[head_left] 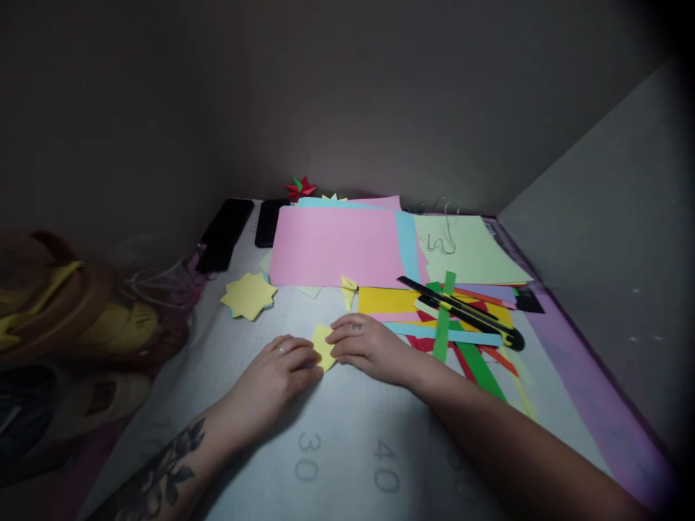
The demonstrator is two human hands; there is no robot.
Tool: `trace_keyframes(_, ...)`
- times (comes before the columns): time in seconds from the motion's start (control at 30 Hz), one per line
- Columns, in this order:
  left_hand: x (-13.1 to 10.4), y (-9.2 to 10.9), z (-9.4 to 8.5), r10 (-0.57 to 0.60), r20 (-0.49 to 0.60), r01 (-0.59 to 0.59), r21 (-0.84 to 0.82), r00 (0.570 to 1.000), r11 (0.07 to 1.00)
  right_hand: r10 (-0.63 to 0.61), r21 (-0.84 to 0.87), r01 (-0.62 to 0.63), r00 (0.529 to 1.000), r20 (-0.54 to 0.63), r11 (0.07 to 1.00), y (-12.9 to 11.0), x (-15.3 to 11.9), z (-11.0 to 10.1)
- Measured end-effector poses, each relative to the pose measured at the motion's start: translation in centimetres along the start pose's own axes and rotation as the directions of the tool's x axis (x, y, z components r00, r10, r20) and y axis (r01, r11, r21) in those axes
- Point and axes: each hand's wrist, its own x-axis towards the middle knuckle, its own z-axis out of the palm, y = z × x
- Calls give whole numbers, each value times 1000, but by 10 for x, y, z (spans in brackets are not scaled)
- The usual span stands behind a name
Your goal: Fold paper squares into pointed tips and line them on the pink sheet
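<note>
A small folded piece of yellow paper (324,346) lies on the pale numbered mat, between my two hands. My left hand (285,369) grips its left and lower edge, thumb and fingers closed. From the other side, the fingers of my right hand (363,344) press together on the right edge and cover part of it. Just beyond the hands is another small folded yellow paper piece (348,291). To the left sits a yellow many-pointed paper star (250,295), with a blue-green layer showing under its edge.
Pink sheets (337,246) and a pale green sheet (467,250) lie at the back. A black-and-yellow utility knife (483,318) rests on coloured strips at right. Two dark phones (228,224) and a red-green paper star (301,188) are at back left.
</note>
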Motion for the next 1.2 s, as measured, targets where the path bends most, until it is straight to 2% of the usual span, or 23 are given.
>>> trace_keyframes(0.17, 1, 4, -4, -29, 25, 30, -9, 999, 1000, 241, -27, -244, 967, -82, 969, -16, 7, 3)
trace_keyframes(0.3, 0, 6, -4, -37, 20, 37, -10, 999, 999, 335, -78, -343, 937, -102, 936, -22, 9, 8)
trace_keyframes(0.43, -2, 9, -1, -73, -15, 73, -12, 997, 997, 349, -61, -357, 931, -108, 932, -21, 10, 11)
trace_keyframes(0.63, 0, 14, 5, -42, 43, 38, 71, 998, 997, 367, -43, -373, 923, -114, 927, -20, 9, 12)
trace_keyframes(0.8, 2, 17, 4, -38, 71, 30, 107, 997, 994, 379, -32, -388, 911, -163, 921, -19, 10, 14)
trace_keyframes(1.0, 3, 19, 7, -59, 49, 52, 134, 997, 990, 410, -52, -427, 890, -198, 903, -19, 11, 19)
trace_keyframes(1.2, 3, 23, 7, -124, 145, 95, 197, 982, 976, 429, -82, -451, 881, -198, 889, -21, 12, 21)
